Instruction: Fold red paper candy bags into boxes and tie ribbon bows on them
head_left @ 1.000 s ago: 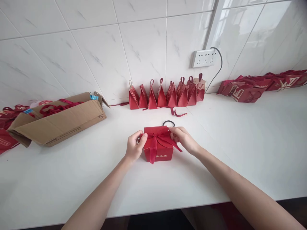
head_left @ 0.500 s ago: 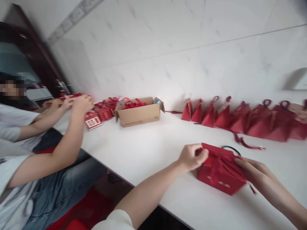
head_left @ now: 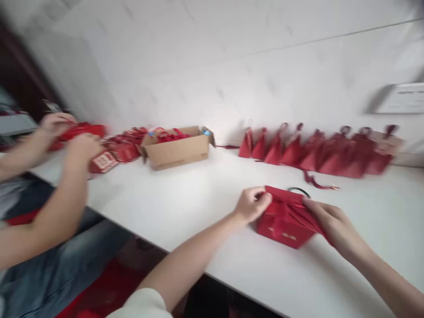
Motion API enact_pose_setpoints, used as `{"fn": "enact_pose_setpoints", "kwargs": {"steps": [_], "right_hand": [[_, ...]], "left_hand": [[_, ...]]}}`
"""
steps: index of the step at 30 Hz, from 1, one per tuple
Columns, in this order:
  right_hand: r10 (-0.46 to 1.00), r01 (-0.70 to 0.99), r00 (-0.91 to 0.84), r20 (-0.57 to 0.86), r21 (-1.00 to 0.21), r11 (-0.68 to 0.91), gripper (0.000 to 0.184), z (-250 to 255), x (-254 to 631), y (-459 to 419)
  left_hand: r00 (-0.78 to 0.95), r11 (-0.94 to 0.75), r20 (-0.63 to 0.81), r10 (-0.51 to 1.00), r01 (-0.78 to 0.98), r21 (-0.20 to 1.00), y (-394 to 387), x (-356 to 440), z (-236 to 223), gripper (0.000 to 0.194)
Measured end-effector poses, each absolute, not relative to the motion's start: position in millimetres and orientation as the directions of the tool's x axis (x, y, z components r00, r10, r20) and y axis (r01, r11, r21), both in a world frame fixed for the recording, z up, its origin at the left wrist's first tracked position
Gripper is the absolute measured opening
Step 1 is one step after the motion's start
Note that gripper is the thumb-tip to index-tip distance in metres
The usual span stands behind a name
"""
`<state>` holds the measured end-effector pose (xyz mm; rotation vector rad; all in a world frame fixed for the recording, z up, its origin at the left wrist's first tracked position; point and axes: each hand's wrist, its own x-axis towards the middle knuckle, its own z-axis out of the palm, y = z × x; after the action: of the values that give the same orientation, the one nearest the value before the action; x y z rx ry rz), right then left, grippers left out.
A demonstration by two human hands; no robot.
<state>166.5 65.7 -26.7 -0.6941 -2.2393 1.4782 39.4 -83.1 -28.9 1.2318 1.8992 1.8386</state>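
A red gift box (head_left: 281, 235) with small gold lettering on its front sits tilted on the white table. A red ribbon (head_left: 281, 216) is tied in a bow over its top and front. My left hand (head_left: 252, 206) is closed at the box's upper left corner, thumb and fingers curled around the edge. At the opposite end, my right hand (head_left: 334, 223) grips the upper right side, where a ribbon tail runs beneath the fingers. Some of those fingertips are hidden. Behind the box, a thin black loop (head_left: 300, 191) shows.
Pointed red gift bags (head_left: 309, 152) stand in a row by the wall. A loose ribbon piece (head_left: 319, 182) lies before them. An open cardboard box (head_left: 179, 152) holds red ribbons. To the left, a co-worker's hands (head_left: 84, 145) are among red boxes (head_left: 124, 150) on the white table (head_left: 149, 198).
The view has turned right, so everything appears shifted left. My hands stay on the gift box; the ribbon tail beside my right hand now lies along its fingers. The co-worker's hands have moved apart.
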Motion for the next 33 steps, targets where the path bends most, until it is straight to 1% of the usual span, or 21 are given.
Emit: {"fn": "enact_pose_setpoints", "kwargs": {"steps": [2,5,8,10,12,14,15,17,19,22,26,28,30,33], "right_hand": [[0.573,0.186,-0.819,-0.032,-0.960,0.211,0.041,-18.1,164.0,57.7],[0.500,0.044,-0.866,0.018,-0.993,0.111,0.030,-17.6,162.3,57.2],[0.407,-0.050,-0.910,0.082,-0.995,0.089,0.022,-17.4,165.0,60.5],[0.356,-0.069,-0.928,0.107,-0.991,0.118,0.023,-15.2,165.9,60.9],[0.381,-0.049,-0.918,0.108,-0.986,0.162,0.036,-13.6,164.8,59.6],[0.477,0.021,-0.876,0.073,-0.982,0.189,0.048,-13.3,162.5,57.7],[0.515,0.057,-0.856,0.050,-0.980,0.189,0.051,-13.6,161.3,56.7],[0.540,0.094,-0.842,0.013,-0.981,0.169,0.048,-14.6,160.0,55.4],[0.519,0.078,-0.855,0.007,-0.987,0.141,0.039,-15.3,160.0,55.2],[0.480,0.013,-0.875,0.053,-0.991,0.132,0.029,-15.1,161.4,56.7],[0.417,-0.029,-0.904,0.088,-0.989,0.146,0.025,-13.0,162.1,58.7],[0.425,-0.035,-0.899,0.104,-0.985,0.168,0.030,-12.7,160.9,58.6],[0.478,-0.007,-0.872,0.102,-0.980,0.197,0.041,-13.3,159.1,58.0],[0.534,0.069,-0.844,0.048,-0.978,0.197,0.050,-15.2,157.4,56.7]], "left_hand": [[-0.641,-0.167,0.383,0.666,0.372,0.913,-80.2,37.3,-29.3,0.031],[-0.652,-0.181,0.381,0.655,0.354,0.918,-78.6,34.7,-30.5,0.033],[-0.671,-0.160,0.386,0.633,0.374,0.914,-79.5,34.8,-30.8,0.035],[-0.678,-0.139,0.394,0.621,0.399,0.906,-80.1,35.0,-30.8,0.035],[-0.674,-0.120,0.402,0.619,0.426,0.897,-80.5,34.5,-31.3,0.035],[-0.662,-0.103,0.405,0.630,0.445,0.889,-80.5,33.7,-32.0,0.035],[-0.657,-0.098,0.404,0.636,0.451,0.887,-80.3,33.5,-32.4,0.036],[-0.652,-0.090,0.400,0.644,0.454,0.886,-79.9,33.1,-32.9,0.036],[-0.653,-0.086,0.394,0.646,0.451,0.889,-79.5,32.4,-33.1,0.036],[-0.657,-0.078,0.386,0.648,0.447,0.891,-79.7,31.2,-32.8,0.036],[-0.652,-0.066,0.389,0.651,0.462,0.884,-82.0,30.9,-31.5,0.036],[-0.644,-0.066,0.399,0.653,0.476,0.877,-83.1,30.5,-31.3,0.036],[-0.634,-0.070,0.406,0.658,0.485,0.872,-83.5,29.8,-31.7,0.036],[-0.628,-0.079,0.405,0.665,0.480,0.874,-82.6,29.6,-32.8,0.037]]}}
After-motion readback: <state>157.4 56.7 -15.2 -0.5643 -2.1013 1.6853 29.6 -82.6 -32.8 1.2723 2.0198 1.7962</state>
